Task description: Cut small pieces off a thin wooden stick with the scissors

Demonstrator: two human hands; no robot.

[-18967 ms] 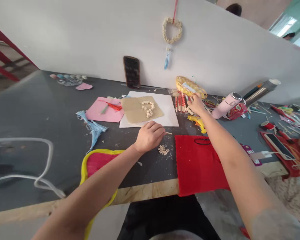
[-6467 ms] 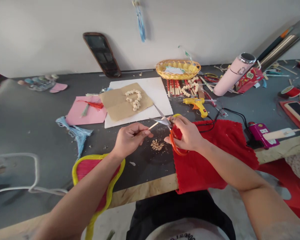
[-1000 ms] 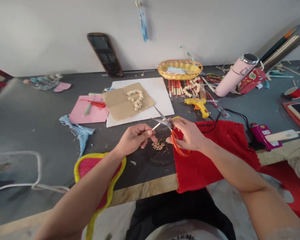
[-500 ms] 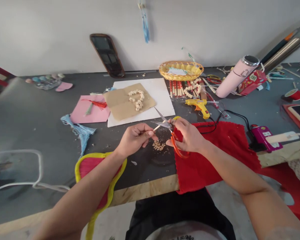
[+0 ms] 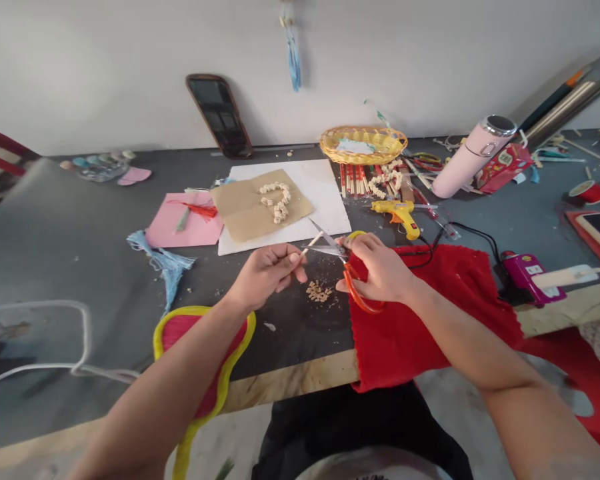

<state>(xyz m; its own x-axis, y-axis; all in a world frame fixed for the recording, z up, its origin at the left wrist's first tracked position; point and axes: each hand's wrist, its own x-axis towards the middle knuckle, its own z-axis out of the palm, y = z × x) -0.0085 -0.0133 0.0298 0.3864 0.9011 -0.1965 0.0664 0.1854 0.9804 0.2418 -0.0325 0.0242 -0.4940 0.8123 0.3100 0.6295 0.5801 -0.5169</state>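
My left hand [image 5: 269, 272] pinches a thin wooden stick [image 5: 312, 244] whose free end points up and right. My right hand [image 5: 377, 270] grips orange-handled scissors [image 5: 343, 265]; the blades are spread, and the stick's tip lies between them. A small pile of cut wooden bits [image 5: 319, 291] lies on the dark table just below both hands. Behind them, a curl of similar wooden pieces [image 5: 277, 200] rests on a tan paper sheet [image 5: 245, 212] over a white board [image 5: 320, 193].
Red cloth [image 5: 420, 313] lies under my right forearm. A yellow glue gun [image 5: 399, 215], bundled sticks [image 5: 354, 179], a yellow basket [image 5: 363, 145] and a pink bottle [image 5: 467, 163] stand behind. At left are pink paper [image 5: 180, 227] and a blue tassel [image 5: 166, 263].
Across the last second both hands keep their grip and stay over the pile; the view has shifted slightly. Nineteen seconds ago my right hand was reaching toward the basket and held no scissors.
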